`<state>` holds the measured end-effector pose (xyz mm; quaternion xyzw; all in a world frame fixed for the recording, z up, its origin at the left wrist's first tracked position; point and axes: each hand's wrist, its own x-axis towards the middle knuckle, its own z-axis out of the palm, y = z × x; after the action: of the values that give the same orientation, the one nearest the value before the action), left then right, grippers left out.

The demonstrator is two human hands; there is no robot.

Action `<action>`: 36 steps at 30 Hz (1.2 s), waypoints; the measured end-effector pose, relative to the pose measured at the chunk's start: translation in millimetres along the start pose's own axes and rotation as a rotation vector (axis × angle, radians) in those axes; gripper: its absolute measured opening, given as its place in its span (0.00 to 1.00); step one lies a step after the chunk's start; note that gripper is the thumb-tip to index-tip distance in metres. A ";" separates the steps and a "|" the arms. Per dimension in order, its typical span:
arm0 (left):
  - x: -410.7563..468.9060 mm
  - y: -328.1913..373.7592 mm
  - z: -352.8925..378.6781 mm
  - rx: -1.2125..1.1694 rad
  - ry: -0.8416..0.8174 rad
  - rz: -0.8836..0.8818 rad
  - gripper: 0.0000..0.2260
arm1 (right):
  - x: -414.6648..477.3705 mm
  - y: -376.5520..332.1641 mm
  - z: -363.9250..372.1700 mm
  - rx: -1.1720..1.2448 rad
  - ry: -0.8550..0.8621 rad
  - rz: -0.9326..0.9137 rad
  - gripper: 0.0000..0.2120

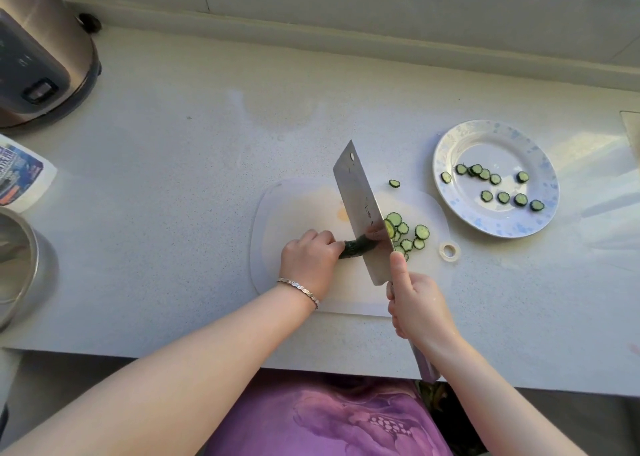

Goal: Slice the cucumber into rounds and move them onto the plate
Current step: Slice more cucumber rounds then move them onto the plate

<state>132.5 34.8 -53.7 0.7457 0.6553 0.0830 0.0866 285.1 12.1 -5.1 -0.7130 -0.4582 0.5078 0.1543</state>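
A short dark green cucumber stub (355, 248) lies on the white cutting board (298, 206). My left hand (309, 260) pins its left end down with curled fingers. My right hand (417, 308) grips the handle of a steel cleaver (363, 209), whose blade stands on the cucumber's right end. Several cut rounds (408, 233) lie on the board just right of the blade. One round (394, 184) sits at the board's far edge. The blue-patterned white plate (450, 143) at the right holds several rounds (491, 185).
A steel appliance (38, 50) stands at the back left. A labelled packet (20, 173) and a metal pot (17, 265) sit at the left edge. A small white ring (449, 250) lies right of the board. The counter's front edge runs under my forearms.
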 end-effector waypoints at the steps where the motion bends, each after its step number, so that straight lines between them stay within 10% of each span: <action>1: 0.1 0.2 -0.8 0.010 -0.002 -0.005 0.12 | 1.7 1.0 2.5 -0.028 0.014 -0.008 0.27; 18: -0.4 -4.0 -3.3 -0.143 -0.056 -0.017 0.12 | 6.4 -2.4 -1.4 0.186 -0.001 0.047 0.26; 25: 17.8 14.1 -52.4 -0.333 0.654 0.209 0.08 | 7.2 -23.1 -72.9 -0.337 0.219 -0.308 0.29; 36: 142.4 112.9 -61.5 0.116 -0.429 0.397 0.42 | 65.3 -2.6 -175.8 -0.912 0.304 -0.422 0.19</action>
<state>244.7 163.1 34.3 0.8636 0.4671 -0.0986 0.1624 440.2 109.6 35.5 -0.6655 -0.7389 0.1055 -0.0082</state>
